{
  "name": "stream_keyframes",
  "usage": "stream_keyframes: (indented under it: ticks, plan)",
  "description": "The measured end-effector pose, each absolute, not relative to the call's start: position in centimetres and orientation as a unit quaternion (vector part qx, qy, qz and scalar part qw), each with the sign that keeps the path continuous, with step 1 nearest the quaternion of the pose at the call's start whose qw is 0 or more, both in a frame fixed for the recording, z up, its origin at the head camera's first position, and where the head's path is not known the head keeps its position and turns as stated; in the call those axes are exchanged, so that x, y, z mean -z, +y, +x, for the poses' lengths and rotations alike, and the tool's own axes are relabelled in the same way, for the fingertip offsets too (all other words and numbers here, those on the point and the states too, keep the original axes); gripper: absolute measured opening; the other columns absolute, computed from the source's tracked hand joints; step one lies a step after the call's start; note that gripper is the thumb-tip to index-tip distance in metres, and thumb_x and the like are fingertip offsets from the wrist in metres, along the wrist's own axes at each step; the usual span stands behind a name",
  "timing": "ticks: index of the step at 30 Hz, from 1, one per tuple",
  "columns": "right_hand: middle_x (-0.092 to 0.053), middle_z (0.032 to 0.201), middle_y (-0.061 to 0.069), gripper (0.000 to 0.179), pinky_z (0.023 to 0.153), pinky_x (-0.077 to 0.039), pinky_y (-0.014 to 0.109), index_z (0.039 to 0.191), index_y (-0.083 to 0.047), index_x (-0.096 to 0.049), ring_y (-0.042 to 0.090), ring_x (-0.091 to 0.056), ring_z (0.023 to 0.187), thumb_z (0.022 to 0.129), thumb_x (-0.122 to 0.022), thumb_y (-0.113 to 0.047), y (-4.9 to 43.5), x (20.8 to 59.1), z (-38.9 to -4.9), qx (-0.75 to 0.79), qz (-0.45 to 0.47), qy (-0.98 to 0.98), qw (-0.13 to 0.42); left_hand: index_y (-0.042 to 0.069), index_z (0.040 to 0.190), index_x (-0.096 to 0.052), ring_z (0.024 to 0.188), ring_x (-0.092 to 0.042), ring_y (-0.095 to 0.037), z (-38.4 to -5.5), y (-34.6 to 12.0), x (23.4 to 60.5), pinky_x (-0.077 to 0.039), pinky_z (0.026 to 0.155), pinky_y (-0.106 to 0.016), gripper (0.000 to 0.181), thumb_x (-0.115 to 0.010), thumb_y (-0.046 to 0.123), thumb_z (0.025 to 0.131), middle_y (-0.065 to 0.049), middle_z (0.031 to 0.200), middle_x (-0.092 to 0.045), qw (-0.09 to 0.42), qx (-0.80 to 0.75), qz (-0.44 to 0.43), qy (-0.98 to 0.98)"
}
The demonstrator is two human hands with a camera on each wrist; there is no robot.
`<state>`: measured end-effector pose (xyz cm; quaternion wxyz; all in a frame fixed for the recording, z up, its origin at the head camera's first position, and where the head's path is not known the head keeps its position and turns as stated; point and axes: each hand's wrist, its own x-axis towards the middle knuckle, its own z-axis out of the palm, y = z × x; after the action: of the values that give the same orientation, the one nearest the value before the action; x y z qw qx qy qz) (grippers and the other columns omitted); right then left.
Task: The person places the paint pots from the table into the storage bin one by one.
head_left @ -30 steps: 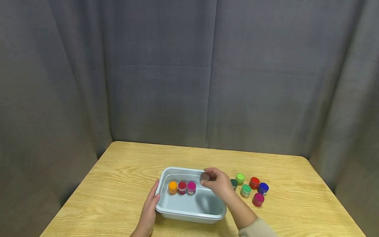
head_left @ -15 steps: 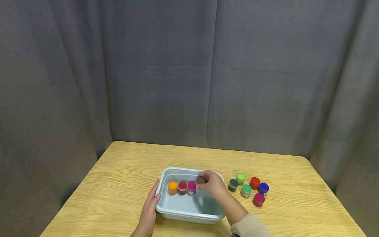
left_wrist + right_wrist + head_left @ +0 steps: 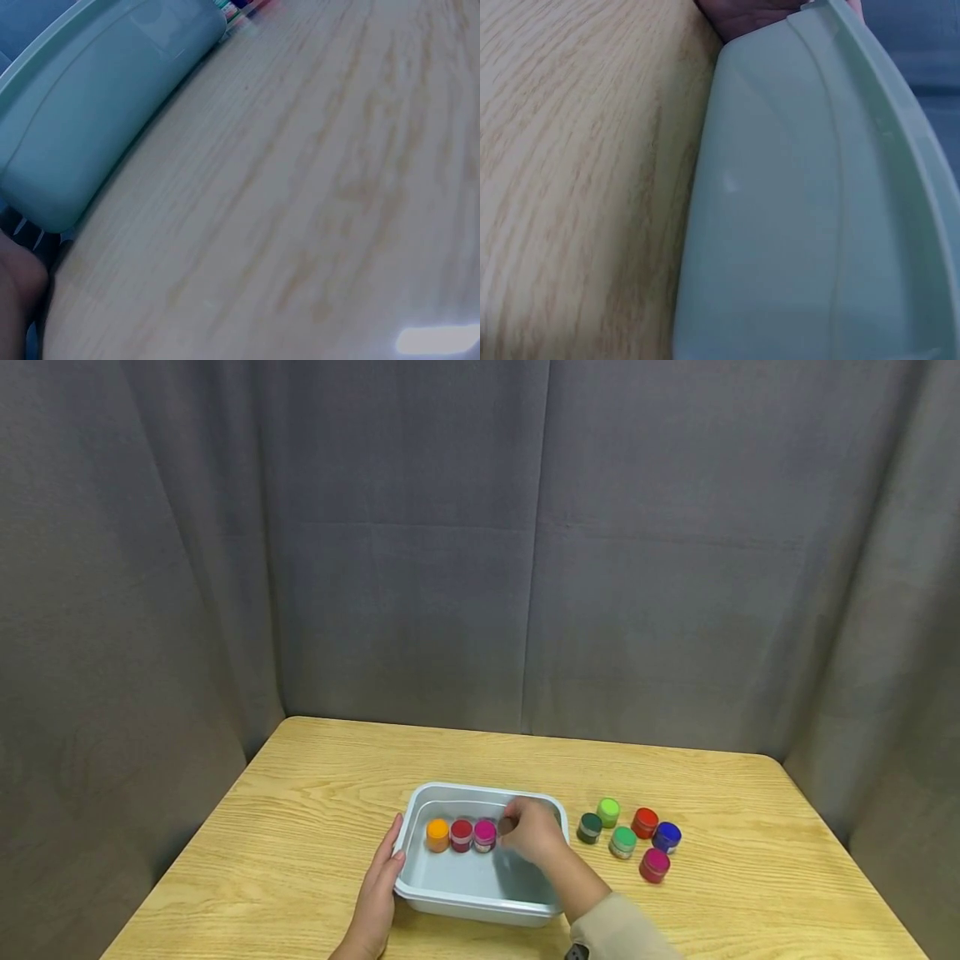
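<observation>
A pale blue-grey plastic tub (image 3: 480, 903) sits near the front of the wooden table. My left hand (image 3: 375, 893) holds its left side, palm along the outer wall and thumb at the rim. Inside the tub, my right hand (image 3: 536, 835) pinches a small brown-lidded jar (image 3: 507, 825), mostly hidden by the fingers. This jar is just right of a row of small jars: orange (image 3: 437, 835), dark red (image 3: 461, 835) and magenta (image 3: 485, 835). In the right wrist view the tub's outer wall (image 3: 772, 187) fills the middle.
Right of the tub stand more small jars: light green (image 3: 608, 812), dark green (image 3: 589, 828), mint green (image 3: 622, 842), red (image 3: 644, 823), blue (image 3: 667, 837) and crimson (image 3: 655, 865). A grey curtain (image 3: 405, 568) hangs behind the table (image 3: 225, 877).
My right hand has moved left and down into the tub with the brown-lidded jar, ending beside the magenta one. The left hand and the other jars have stayed put.
</observation>
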<state>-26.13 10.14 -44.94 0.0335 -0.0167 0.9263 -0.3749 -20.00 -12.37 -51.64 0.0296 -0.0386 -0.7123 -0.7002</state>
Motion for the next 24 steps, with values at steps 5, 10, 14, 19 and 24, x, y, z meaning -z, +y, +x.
stream_keyframes:
  ticks: [5,10,14,19,24]
  plan:
    - [-0.065,0.093,0.008,0.034,0.078,-0.055,0.038,0.099,-0.002,-0.067,0.020,-0.057,0.084,0.069,-0.082,0.001,9.80,45.23,-26.08,0.357,-0.003,0.933,0.030,0.009,0.156,-0.024,0.151,-0.011,-0.038,-20.03,-12.39,51.62,-0.009,0.122,-0.060,0.055,-0.034,0.024,0.104,-0.012,0.165,-0.016,0.031,0.700,-0.039,-0.712]
    - [-0.066,0.095,0.008,0.035,0.079,-0.054,0.039,0.100,-0.004,-0.067,0.020,-0.057,0.084,0.069,-0.084,-0.002,9.58,45.22,-25.94,0.346,0.009,0.938,0.030,0.009,0.156,-0.024,0.152,-0.011,-0.037,-20.11,-12.36,51.60,-0.009,0.122,-0.060,0.055,-0.034,0.024,0.104,-0.011,0.165,-0.016,0.028,0.700,-0.039,-0.713]
    - [-0.068,0.099,0.009,0.038,0.083,-0.056,0.040,0.104,-0.004,-0.068,0.020,-0.059,0.087,0.070,-0.084,-0.003,9.47,45.19,-25.90,0.342,0.015,0.939,0.035,0.010,0.156,-0.024,0.152,-0.011,-0.038,-20.19,-12.37,51.62,-0.009,0.122,-0.061,0.055,-0.035,0.024,0.104,-0.011,0.165,-0.016,0.029,0.698,-0.037,-0.714]
    - [-0.069,0.103,0.009,0.039,0.088,-0.056,0.042,0.107,-0.004,-0.069,0.020,-0.060,0.090,0.071,-0.083,-0.002,9.39,45.26,-25.90,0.340,0.017,0.939,0.046,0.009,0.156,-0.024,0.152,-0.011,-0.037,-20.23,-12.38,51.67,-0.009,0.122,-0.059,0.055,-0.035,0.023,0.104,-0.011,0.165,-0.016,0.031,0.699,-0.038,-0.713]
    - [-0.069,0.102,0.010,0.039,0.087,-0.056,0.042,0.108,-0.002,-0.069,0.021,-0.060,0.089,0.071,-0.083,-0.002,9.47,45.13,-25.84,0.341,0.007,0.939,0.044,0.008,0.156,-0.024,0.151,-0.011,-0.037,-20.22,-12.36,51.70,-0.009,0.122,-0.058,0.055,-0.034,0.023,0.104,-0.012,0.165,-0.016,0.032,0.699,-0.039,-0.713]
